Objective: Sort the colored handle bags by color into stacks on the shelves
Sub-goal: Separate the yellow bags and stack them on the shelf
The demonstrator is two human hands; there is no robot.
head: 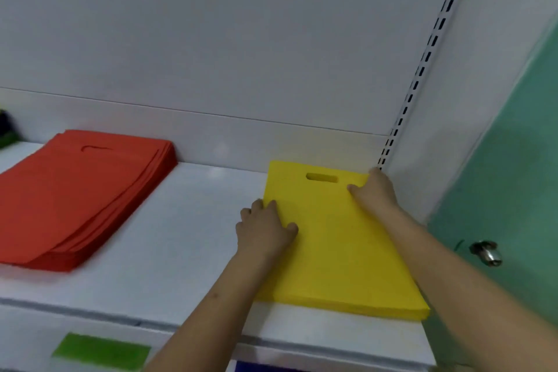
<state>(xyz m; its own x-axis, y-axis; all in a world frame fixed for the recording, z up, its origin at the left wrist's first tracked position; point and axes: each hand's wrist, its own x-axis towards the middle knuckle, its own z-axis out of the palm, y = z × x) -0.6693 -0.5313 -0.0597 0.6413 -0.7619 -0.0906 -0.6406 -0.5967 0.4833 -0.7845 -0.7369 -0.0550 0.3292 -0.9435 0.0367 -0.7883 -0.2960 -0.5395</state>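
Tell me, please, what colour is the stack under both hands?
Yellow stack, clearest in the head view.

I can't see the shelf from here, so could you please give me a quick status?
Both hands, left and right, flat on yellow bags. Red stack apart, further left. Nothing in the way.

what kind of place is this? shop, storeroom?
Likely a shop or stockroom. A white shelf against a panel wall with a slotted upright rail like retail shelving, and stacks of flat handle bags sorted by color: a red stack and a yellow stack.
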